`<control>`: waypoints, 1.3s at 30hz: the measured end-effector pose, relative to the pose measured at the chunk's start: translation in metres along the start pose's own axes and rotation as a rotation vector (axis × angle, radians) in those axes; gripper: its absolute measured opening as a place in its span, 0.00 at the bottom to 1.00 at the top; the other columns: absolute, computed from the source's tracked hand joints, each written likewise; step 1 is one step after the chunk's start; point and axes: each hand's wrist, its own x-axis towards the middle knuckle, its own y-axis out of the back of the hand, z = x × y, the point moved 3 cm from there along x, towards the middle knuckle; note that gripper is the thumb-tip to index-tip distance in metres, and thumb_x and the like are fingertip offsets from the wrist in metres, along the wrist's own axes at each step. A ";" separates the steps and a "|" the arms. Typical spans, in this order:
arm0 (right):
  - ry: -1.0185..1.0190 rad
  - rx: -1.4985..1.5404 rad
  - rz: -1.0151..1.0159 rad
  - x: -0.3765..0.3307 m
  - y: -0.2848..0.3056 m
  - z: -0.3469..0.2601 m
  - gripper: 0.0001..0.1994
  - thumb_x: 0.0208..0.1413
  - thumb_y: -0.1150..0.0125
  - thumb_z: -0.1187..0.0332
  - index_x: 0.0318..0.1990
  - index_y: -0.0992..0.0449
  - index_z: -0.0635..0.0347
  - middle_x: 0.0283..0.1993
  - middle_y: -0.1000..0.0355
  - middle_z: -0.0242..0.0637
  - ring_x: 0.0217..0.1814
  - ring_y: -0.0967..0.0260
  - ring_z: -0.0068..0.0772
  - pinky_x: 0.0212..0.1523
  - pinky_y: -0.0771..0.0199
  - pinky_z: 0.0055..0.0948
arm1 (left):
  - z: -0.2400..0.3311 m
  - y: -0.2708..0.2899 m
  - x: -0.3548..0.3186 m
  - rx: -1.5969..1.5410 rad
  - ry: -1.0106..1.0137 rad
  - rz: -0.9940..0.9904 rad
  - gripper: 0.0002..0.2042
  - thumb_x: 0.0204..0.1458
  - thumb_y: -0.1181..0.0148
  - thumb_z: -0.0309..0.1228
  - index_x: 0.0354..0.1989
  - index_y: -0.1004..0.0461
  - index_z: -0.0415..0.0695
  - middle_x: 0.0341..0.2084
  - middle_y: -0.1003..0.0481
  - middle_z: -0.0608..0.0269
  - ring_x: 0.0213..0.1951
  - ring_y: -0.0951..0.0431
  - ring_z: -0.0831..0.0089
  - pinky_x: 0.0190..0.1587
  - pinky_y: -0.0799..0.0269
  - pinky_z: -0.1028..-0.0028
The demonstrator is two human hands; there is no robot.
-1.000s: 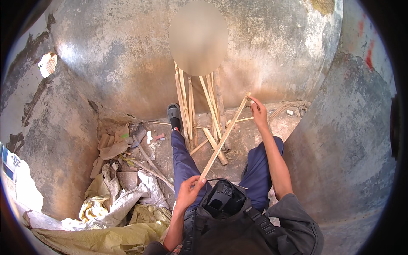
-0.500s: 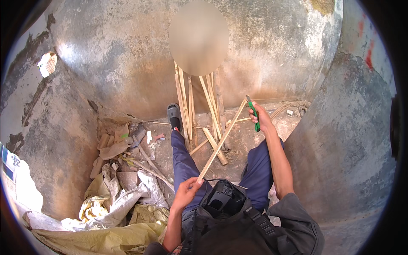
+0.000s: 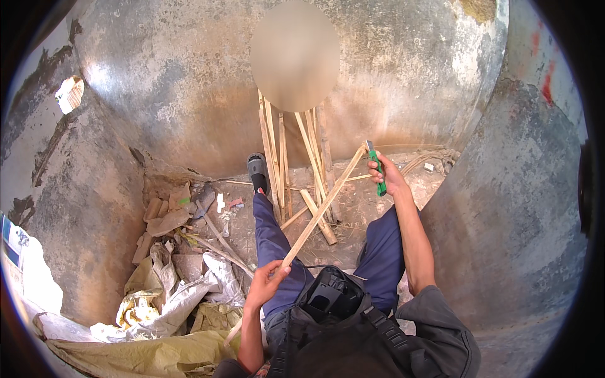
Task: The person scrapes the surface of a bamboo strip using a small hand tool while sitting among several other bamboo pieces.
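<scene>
A strip (image 3: 324, 206) slants across the frame's centre, the left hand (image 3: 267, 283) closed around its lower part. Right of centre, the right hand (image 3: 392, 179) grips a green knife (image 3: 381, 181), its blade seemingly touching the strip's tip. Sacks (image 3: 157, 356) lie lower left.

dusty floor (image 3: 343, 254), bamboo piece (image 3: 328, 234), sacks (image 3: 167, 354)
</scene>
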 end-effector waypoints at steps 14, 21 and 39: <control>0.027 0.086 0.052 0.000 0.004 0.000 0.10 0.81 0.44 0.54 0.55 0.29 0.46 0.37 0.32 0.23 0.25 0.40 0.14 0.20 0.41 0.17 | 0.004 0.004 -0.001 0.183 -0.128 0.127 0.18 0.68 0.27 0.39 0.54 0.15 0.34 0.34 0.14 0.58 0.38 0.20 0.78 0.43 0.24 0.71; 0.171 -0.230 0.381 0.005 0.034 -0.023 0.17 0.77 0.39 0.54 0.65 0.25 0.50 0.36 0.26 0.28 0.21 0.40 0.17 0.18 0.42 0.23 | -0.008 0.037 -0.014 0.197 -0.035 0.269 0.16 0.71 0.33 0.35 0.55 0.14 0.34 0.33 0.17 0.69 0.35 0.23 0.83 0.39 0.29 0.75; 0.523 -1.072 0.366 -0.056 -0.092 0.031 0.18 0.78 0.44 0.60 0.57 0.16 0.66 0.33 0.23 0.39 0.35 0.26 0.31 0.40 0.29 0.33 | 0.046 -0.016 -0.015 -0.345 0.168 -0.061 0.20 0.82 0.51 0.42 0.61 0.20 0.38 0.28 0.30 0.74 0.19 0.32 0.88 0.20 0.40 0.82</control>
